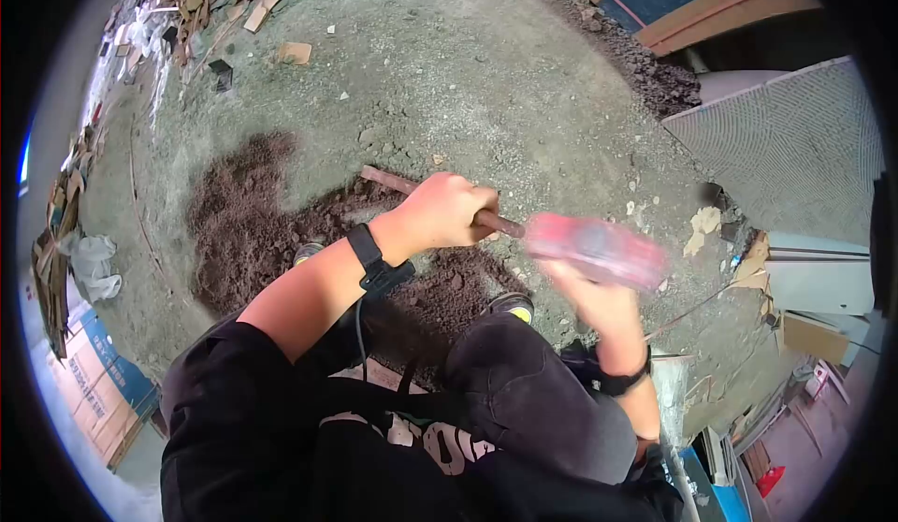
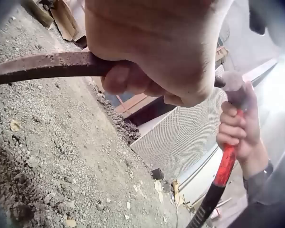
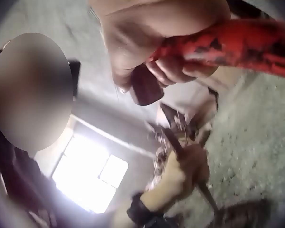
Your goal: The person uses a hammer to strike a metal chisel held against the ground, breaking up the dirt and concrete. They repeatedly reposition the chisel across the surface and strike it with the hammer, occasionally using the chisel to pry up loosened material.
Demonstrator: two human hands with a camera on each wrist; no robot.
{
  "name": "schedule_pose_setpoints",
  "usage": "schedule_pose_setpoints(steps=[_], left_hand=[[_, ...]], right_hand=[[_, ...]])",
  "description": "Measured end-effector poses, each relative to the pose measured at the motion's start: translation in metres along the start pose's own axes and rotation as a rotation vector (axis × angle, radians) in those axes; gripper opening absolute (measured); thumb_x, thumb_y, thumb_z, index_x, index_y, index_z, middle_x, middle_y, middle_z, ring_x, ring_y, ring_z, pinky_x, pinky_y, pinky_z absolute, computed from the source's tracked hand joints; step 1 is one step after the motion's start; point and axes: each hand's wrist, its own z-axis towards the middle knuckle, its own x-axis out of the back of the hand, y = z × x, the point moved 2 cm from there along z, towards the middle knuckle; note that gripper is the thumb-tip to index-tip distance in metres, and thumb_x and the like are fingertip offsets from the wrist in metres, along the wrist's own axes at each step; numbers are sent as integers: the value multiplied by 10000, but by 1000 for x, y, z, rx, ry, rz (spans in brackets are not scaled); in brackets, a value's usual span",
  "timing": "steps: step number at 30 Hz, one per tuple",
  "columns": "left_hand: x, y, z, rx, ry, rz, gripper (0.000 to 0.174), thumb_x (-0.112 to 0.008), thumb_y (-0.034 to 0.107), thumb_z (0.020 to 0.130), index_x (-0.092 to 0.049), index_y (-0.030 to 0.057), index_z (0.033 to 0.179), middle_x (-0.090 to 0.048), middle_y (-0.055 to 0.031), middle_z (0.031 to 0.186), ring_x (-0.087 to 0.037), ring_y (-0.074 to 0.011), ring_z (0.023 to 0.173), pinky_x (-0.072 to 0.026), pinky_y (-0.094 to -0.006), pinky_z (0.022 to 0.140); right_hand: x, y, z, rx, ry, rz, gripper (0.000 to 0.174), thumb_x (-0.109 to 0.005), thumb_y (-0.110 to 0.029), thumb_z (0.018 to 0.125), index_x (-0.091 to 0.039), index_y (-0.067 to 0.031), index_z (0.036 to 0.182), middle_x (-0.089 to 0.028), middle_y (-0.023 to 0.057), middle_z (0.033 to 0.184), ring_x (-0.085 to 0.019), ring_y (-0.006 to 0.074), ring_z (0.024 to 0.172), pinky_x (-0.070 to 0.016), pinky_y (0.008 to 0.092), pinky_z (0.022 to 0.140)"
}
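Note:
My left hand point(image 1: 447, 211) grips a rusty metal bar point(image 1: 388, 181), whose right end sticks out past the fist. In the left wrist view the bar point(image 2: 42, 66) looks flat and slightly curved beside the left hand point(image 2: 156, 47). My right hand point(image 1: 601, 302) is curled round a hammer, a red blur point(image 1: 594, 249) in the head view, close to the bar's right end. The left wrist view shows its red and black handle point(image 2: 225, 166) below the right hand point(image 2: 242, 133). A dark hammer head point(image 3: 146, 88) shows beside the right hand in the right wrist view.
Loose brown soil point(image 1: 238, 223) lies on the rough ground around the shoes. Scrap wood point(image 1: 267, 7) and a white plastic bag point(image 1: 94, 265) are at the left. A grooved grey panel point(image 1: 786, 138) leans at the right, near other boards.

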Motion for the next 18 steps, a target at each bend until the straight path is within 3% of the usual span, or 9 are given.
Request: schedule_pose_setpoints(steps=[1, 3, 5, 9, 11, 13, 15, 17, 18], left_hand=[[-2, 0, -1, -11, 4, -2, 172, -661, 120, 554, -591, 98, 709, -584, -89, 593, -587, -291, 574, -477, -371, 526], [0, -5, 1, -120, 68, 33, 174, -664, 123, 562, -579, 90, 711, -570, -91, 579, -579, -292, 556, -470, -370, 508], [4, -6, 3, -87, 54, -8, 156, -664, 113, 579, -573, 84, 701, -550, -87, 557, -567, -294, 531, -465, -365, 494], [-3, -5, -1, -111, 33, -9, 132, -679, 164, 623, -569, 116, 680, -577, -80, 568, -590, -281, 559, -457, -381, 501], [-2, -5, 2, -53, 35, -30, 150, -663, 82, 579, -576, 90, 701, -579, -86, 584, -585, -286, 543, -458, -364, 489], [-8, -1, 4, -105, 65, -17, 164, -664, 80, 562, -578, 93, 701, -584, -83, 587, -590, -282, 548, -468, -366, 506], [-6, -6, 5, -85, 76, 62, 151, -648, 68, 558, -581, 92, 692, -585, -88, 593, -588, -289, 551, -469, -368, 509], [-12, -6, 2, -76, 90, 35, 132, -643, 76, 558, -580, 91, 674, -582, -97, 588, -583, -298, 549, -467, -375, 505], [-14, -4, 2, -36, 25, 48, 129, -645, 84, 557, -578, 89, 668, -578, -102, 583, -581, -304, 550, -467, -377, 506]], right_hand=[[-11, 0, 5, -52, -115, -192, 371, -745, -112, 688, -589, 9, 1003, -635, 75, 914, -604, 161, 847, -472, 294, 758], [-11, -6, 4, 64, -99, -135, 313, -736, -107, 703, -600, -2, 965, -634, 65, 886, -602, 147, 832, -483, 301, 746], [5, -16, -12, 212, 190, 11, 271, -732, -98, 705, -612, -19, 935, -634, 48, 874, -606, 132, 809, -498, 308, 727], [30, -15, -26, 179, 69, 428, 336, -768, -157, 675, -613, -19, 939, -633, 41, 891, -615, 149, 798, -503, 306, 726], [1, 7, -7, 225, 58, -414, 348, -770, -168, 682, -612, -12, 949, -639, 36, 873, -615, 136, 769, -492, 274, 699], [-9, 16, 0, -34, -39, -255, 362, -778, -164, 677, -612, -9, 958, -643, 35, 861, -610, 119, 773, -481, 252, 690], [0, 2, 0, 209, 10, -237, 341, -769, -106, 674, -609, -9, 959, -644, 45, 868, -600, 117, 811, -483, 271, 690], [8, -4, -12, 147, 222, -46, 349, -735, -134, 704, -601, 6, 995, -644, 49, 862, -596, 117, 737, -477, 255, 631], [21, -3, -20, 114, 215, -3, 360, -712, -160, 720, -596, 16, 1012, -642, 52, 863, -587, 110, 716, -466, 240, 604]])
